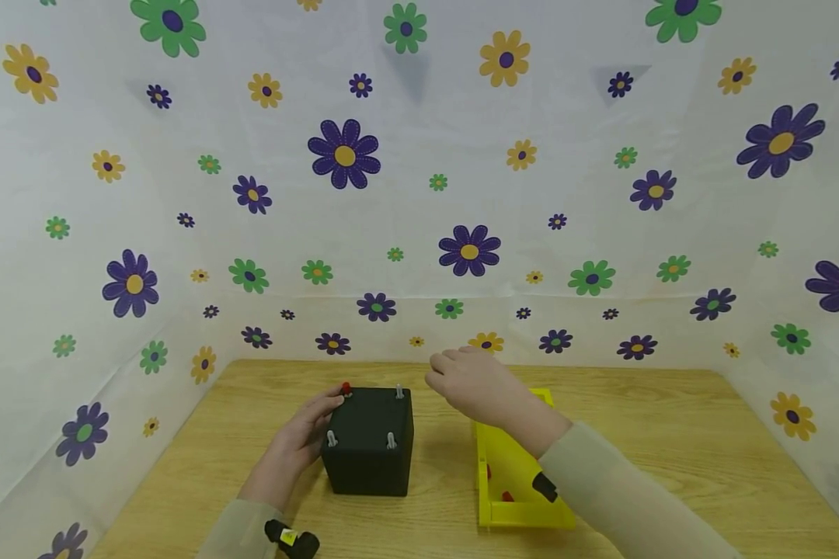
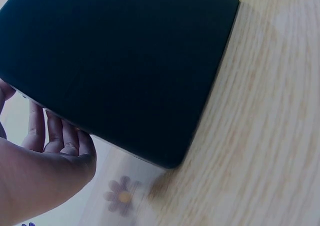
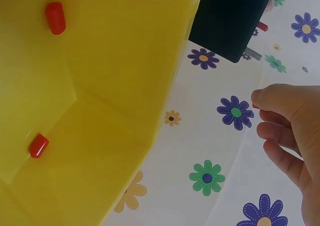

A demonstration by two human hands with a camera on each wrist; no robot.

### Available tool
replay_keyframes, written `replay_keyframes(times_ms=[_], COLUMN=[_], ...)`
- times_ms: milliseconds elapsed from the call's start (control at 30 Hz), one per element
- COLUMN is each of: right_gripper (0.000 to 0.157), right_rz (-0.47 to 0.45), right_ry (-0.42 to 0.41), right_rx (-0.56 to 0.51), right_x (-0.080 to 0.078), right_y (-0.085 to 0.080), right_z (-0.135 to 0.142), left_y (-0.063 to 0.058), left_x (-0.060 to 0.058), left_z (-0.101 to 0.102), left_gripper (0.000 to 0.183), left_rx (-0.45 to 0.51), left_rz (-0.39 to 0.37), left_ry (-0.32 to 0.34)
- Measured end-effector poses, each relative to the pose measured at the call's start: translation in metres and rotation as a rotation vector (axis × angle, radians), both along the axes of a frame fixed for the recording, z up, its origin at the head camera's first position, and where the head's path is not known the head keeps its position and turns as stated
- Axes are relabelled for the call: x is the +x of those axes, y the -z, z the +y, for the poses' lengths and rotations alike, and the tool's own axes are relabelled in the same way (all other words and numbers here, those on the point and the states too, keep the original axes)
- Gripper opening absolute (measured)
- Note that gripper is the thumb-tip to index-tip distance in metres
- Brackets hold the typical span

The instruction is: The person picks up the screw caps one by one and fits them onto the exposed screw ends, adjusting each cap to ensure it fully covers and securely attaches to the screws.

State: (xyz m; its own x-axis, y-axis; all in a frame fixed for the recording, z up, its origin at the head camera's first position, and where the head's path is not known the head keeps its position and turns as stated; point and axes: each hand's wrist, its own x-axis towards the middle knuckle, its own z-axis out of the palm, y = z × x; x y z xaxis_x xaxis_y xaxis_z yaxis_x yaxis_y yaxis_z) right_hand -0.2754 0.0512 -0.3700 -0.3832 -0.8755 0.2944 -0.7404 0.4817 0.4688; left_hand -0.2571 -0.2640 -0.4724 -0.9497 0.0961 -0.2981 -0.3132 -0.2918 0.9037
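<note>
A black box stands on the table with threaded bolts sticking up from its top. The far left bolt wears a red cap; three others show bare grey thread. My left hand grips the box's left side, its fingers along that side and a digit at the top edge near the capped bolt. Raised to the right of the box, my right hand pinches a small red cap between thumb and fingers; most of the cap is hidden by the fingertips.
A yellow bin stands right of the box, under my right forearm. Red caps lie loose inside it. The wooden table is bounded at the back and sides by a flowered white cloth.
</note>
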Motion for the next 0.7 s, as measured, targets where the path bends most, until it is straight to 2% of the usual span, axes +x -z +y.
replay_keyframes(times_ms=[300, 367, 567, 700], right_gripper=[0.011, 0.011, 0.014, 0.014], right_rz=[-0.041, -0.044, -0.034, -0.030], right_ry=[0.033, 0.035, 0.024, 0.014], right_rx=[0.022, 0.028, 0.031, 0.016], right_x=[-0.002, -0.002, -0.002, -0.001], right_y=[-0.002, -0.003, -0.001, -0.001], right_z=[-0.007, -0.009, -0.014, -0.017], left_y=[-0.001, 0.000, 0.000, 0.001], left_x=[0.001, 0.001, -0.001, -0.001], left_z=[0.000, 0.000, -0.001, -0.002], left_gripper=[0.028, 0.033, 0.070, 0.073], left_rx=[0.003, 0.004, -0.013, -0.020], left_rz=[-0.003, -0.003, 0.015, 0.020], left_ry=[-0.015, -0.019, 0.016, 0.031])
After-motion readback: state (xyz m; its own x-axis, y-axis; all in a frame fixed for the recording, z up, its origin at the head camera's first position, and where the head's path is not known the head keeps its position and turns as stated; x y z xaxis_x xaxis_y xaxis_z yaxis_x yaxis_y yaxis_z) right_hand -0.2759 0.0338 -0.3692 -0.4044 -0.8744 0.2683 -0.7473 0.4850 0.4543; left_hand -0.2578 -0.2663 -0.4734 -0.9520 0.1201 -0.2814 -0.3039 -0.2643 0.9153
